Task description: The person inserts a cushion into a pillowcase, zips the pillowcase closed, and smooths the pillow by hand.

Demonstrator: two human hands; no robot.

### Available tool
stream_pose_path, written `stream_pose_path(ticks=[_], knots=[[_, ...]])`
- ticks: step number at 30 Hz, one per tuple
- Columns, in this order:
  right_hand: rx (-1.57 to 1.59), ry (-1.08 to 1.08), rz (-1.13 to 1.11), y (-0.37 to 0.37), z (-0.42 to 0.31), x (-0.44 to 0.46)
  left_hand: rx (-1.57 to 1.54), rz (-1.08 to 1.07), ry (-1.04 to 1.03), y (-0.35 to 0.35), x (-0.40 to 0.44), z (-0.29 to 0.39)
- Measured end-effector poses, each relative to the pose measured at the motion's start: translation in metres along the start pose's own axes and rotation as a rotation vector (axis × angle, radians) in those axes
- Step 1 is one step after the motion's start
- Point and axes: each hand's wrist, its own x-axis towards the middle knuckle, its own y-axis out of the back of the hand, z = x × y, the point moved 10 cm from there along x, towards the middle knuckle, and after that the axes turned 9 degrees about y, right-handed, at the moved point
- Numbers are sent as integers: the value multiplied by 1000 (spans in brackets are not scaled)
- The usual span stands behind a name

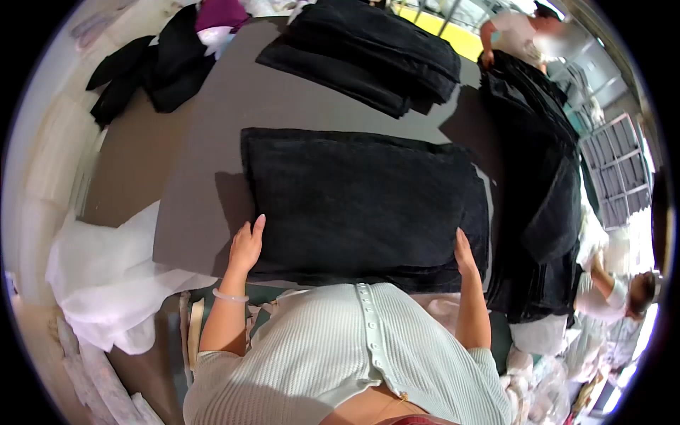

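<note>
A folded black cloth (354,198) with a soft, velvety look lies flat in front of me, its layers showing along the right and near edges. My left hand (245,248) is at its left edge, near the lower corner, thumb stretched forward against the cloth; the other fingers are partly hidden. Toward the lower right, my right hand (465,253) rests against the cloth with its fingers stretched out. Neither hand visibly lifts the cloth. A pale bracelet (230,295) circles my left wrist.
More folded black cloth (368,53) is stacked on the grey table (202,152)'s far side. A tall black pile (535,191) stands at right. White fabric (113,276) hangs at left, below black pieces (170,67). One person (513,35) is behind the pile, another (602,294) at far right.
</note>
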Motion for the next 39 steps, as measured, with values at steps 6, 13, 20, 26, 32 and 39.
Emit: stream_pose_path(ticks=[6,13,20,26,32,39], knots=[[702,28,235,5,-103,-26,-452,150,-172,54,1,57],[94,45,384,30,-21,-24,28,295,-194,34,39,23],[49,144,-158,50,-10,40,-24,196,-114,40,103,32],[-181,-117,88,25,-53,131,-218,-91,226,7,181,95],[316,-137,94,-28,-54,139,-452,-262,96,-37,222,84],[356,45,394,-3,-31,151,-181,354,-103,5,211,61]])
